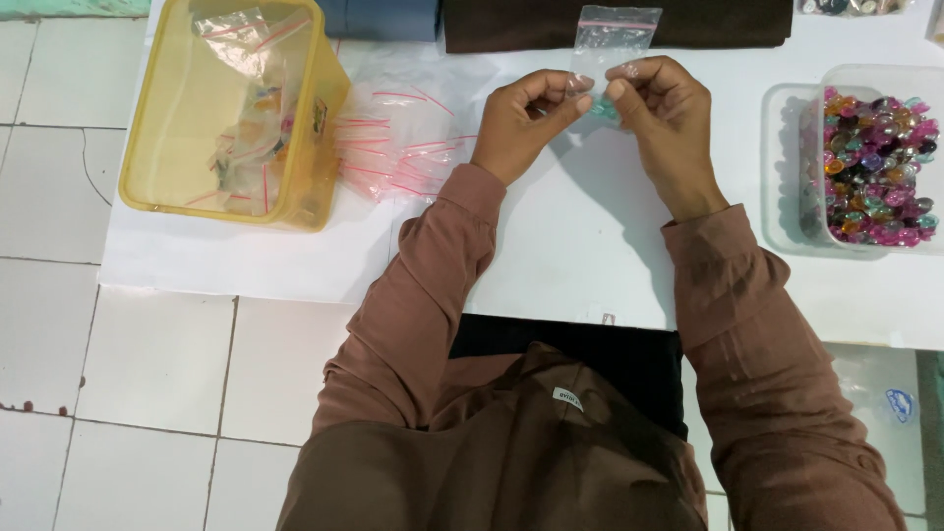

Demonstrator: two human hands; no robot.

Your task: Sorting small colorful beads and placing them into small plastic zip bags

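My left hand and my right hand together pinch a small clear zip bag with a red seal strip, held upright above the white table sheet. Something teal shows inside the bag's lower part, between my fingertips. A heap of empty clear zip bags with red strips lies just left of my left hand. A clear tub of coloured glass gems stands to the right of my right hand.
A yellow translucent bin holding several filled small bags sits at the far left. A dark brown cloth and a blue box lie along the back edge. White floor tiles surround the low table.
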